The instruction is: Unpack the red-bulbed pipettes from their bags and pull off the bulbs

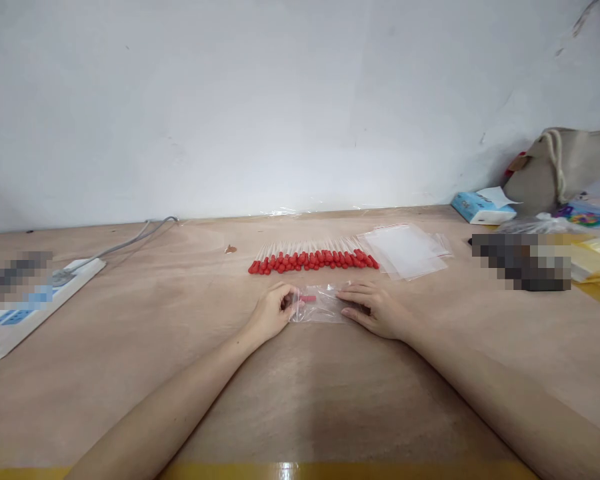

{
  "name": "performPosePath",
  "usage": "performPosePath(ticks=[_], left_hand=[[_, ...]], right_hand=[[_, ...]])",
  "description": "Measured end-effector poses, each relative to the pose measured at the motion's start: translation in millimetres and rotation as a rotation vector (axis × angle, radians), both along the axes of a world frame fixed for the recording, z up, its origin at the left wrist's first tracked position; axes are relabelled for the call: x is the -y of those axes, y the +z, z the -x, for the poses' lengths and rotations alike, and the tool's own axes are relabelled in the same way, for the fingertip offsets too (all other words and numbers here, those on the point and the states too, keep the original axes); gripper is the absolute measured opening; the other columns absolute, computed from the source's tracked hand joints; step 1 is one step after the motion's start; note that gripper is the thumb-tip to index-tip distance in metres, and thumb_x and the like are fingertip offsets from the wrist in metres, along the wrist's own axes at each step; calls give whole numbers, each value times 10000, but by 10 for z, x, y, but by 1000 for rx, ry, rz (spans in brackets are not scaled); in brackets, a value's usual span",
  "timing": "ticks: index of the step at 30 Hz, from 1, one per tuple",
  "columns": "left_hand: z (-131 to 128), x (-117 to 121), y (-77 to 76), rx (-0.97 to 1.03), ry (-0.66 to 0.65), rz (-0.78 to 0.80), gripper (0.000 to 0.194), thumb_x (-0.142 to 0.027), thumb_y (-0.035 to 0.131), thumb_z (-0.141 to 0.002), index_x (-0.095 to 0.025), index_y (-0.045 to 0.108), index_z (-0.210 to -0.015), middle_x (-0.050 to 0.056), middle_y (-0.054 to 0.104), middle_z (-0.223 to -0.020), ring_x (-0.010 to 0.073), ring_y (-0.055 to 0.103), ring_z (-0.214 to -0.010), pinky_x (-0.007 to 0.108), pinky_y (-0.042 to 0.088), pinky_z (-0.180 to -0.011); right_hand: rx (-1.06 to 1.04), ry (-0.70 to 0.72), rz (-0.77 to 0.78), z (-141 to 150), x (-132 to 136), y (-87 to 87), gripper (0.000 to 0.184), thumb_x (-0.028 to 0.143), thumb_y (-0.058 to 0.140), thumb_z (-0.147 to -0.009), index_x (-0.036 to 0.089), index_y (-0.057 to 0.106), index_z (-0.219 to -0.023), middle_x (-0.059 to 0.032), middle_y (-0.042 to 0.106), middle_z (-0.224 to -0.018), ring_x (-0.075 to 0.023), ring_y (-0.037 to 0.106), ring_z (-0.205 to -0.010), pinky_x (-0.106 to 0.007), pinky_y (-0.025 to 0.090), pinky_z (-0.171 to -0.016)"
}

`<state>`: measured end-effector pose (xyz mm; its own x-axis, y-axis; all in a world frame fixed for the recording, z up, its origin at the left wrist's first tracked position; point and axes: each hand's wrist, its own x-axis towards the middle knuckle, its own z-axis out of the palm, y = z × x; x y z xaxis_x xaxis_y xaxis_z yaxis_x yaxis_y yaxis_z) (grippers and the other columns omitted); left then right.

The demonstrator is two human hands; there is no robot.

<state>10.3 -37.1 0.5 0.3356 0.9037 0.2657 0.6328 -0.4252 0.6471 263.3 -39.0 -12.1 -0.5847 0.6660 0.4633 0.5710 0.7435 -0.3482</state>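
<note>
Clear, thin plastic forms the small bag [326, 312] lying on the tabletop [260, 413] between the person's two hands, just in front of a row of red-tipped sticks [315, 260]. The left hand [271, 313] has its thumb and fingers curled closed around the bag's left end, while the right hand [379, 310] lays its fingers and thumb on the opposite end; whether those fingers pinch the film or merely press it is unclear. The bag should be very light, limp and rather slippery, apt to crinkle, so its edges look the best place to grip, one at each end. Its long axis runs left to right across the person's front. A slim red piece [308, 299] shows by the left fingers, lying along that same line with its free end towards the right hand; glare hides whether it sits within the film. Behind, the sticks point their red ends at the person and their pale shafts towards the wall [260, 107].
</note>
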Motion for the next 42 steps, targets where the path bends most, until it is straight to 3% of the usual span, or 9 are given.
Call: performPosePath(ticks=[6,9,12,16,19,24,27,36,42], left_hand=[[57,16,104,45,-26,27,126,-299,534,-758,-191,565,-817,1,587,-720,126,529,-649,258,436,-620],[335,-75,372,188,-35,81,200,-327,587,-721,-183,582,-859,37,638,-851,160,588,-785,290,466,-715],[749,-189,714,298,107,166,265,-358,670,-638,-176,601,-818,28,657,-767,169,623,-720,296,496,-685],[1100,-299,943,530,345,-159,270,-322,710,-598,-184,599,-801,7,653,-801,157,641,-780,300,500,-791],[1091,-395,772,566,411,-297,263,-313,693,-622,-181,588,-823,17,653,-849,161,639,-839,311,490,-836],[945,-584,167,398,297,-295,221,-337,629,-680,-156,613,-804,56,645,-908,170,616,-888,321,486,-847],[928,-638,-24,231,220,-361,184,-331,595,-722,-166,639,-791,54,627,-911,156,605,-868,301,494,-818],[885,-655,-13,-39,86,-527,140,-306,572,-771,-188,640,-806,42,631,-852,153,594,-811,296,490,-753],[888,-612,8,-155,121,-601,227,-324,584,-755,-193,612,-938,60,581,-936,178,559,-884,347,469,-811]], right_hand=[[8,-25,-10,3,11,-6,303,318,482,-836,241,576,-1114,-62,614,-1075,-203,549,-1023,-383,457,-882],[13,-35,-10,-4,-3,-42,285,312,473,-842,242,590,-1093,-59,621,-1058,-205,549,-1015,-389,459,-878],[26,-38,-7,-7,-13,-58,285,313,465,-845,236,596,-1086,-62,613,-1070,-205,548,-1008,-396,455,-882],[28,-33,10,-7,-11,-47,289,316,465,-843,232,596,-1087,-67,613,-1063,-203,551,-995,-391,462,-867],[22,-31,7,-10,-10,-43,287,313,468,-842,234,596,-1087,-67,615,-1058,-203,551,-992,-390,461,-865],[32,-40,13,-9,-11,-50,290,315,462,-848,221,597,-1087,-68,607,-1076,-202,537,-1010,-390,449,-883],[32,-44,19,-5,-4,-43,288,315,461,-849,219,598,-1084,-66,606,-1078,-199,533,-1014,-388,445,-890],[23,-39,16,-13,-12,-48,283,316,469,-843,224,601,-1075,-68,606,-1074,-206,543,-998,-392,458,-868],[19,-41,15,-14,-24,-71,284,321,463,-846,219,601,-1073,-62,603,-1082,-199,537,-1005,-384,450,-881]])
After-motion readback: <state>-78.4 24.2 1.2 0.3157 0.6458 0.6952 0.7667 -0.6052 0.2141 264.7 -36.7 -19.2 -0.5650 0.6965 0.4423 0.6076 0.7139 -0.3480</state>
